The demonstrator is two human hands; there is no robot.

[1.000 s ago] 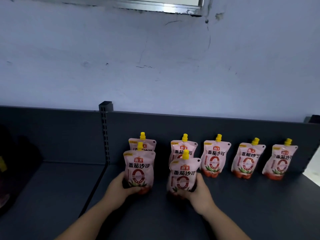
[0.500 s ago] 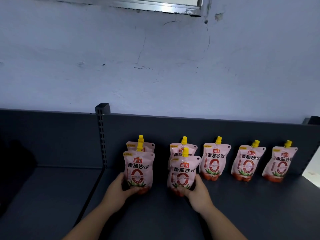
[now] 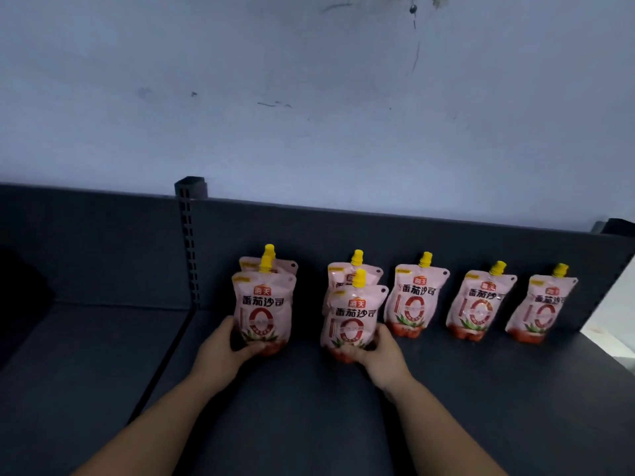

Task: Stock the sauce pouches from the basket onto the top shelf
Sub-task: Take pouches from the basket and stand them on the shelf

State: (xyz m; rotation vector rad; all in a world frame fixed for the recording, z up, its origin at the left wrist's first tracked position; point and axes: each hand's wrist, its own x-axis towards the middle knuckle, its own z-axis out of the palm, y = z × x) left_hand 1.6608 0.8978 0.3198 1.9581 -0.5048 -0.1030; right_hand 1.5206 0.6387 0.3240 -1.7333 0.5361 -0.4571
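Sauce pouches are standing upright on the top shelf point(image 3: 446, 389), and we are setting two more in front of the back row. Our left hand point(image 3: 220, 352) is closing its grip around the lower left edge of the front left pouch point(image 3: 263, 312), thumb across the base; our right hand point(image 3: 383, 355) is curling its grip round the lower right corner of the front right pouch point(image 3: 354, 319). Each held pouch is sitting at about twelve o'clock from its hand, just beyond the fingers, with its long axis running up to the yellow cap. Directly behind each, at twelve o'clock again, a back pouch is peeking over: the back left pouch point(image 3: 271, 264) and the back second pouch point(image 3: 347, 274). Off toward two o'clock, three single pouches are leaning on the back panel point(image 3: 378, 231): the third pouch point(image 3: 414, 298), the fourth pouch point(image 3: 479, 305) and the fifth pouch point(image 3: 541, 309). We are judging that the coming move is a release, each hand drawing back toward six o'clock, and the risk is a soft pouch tipping forward. The basket is not showing.
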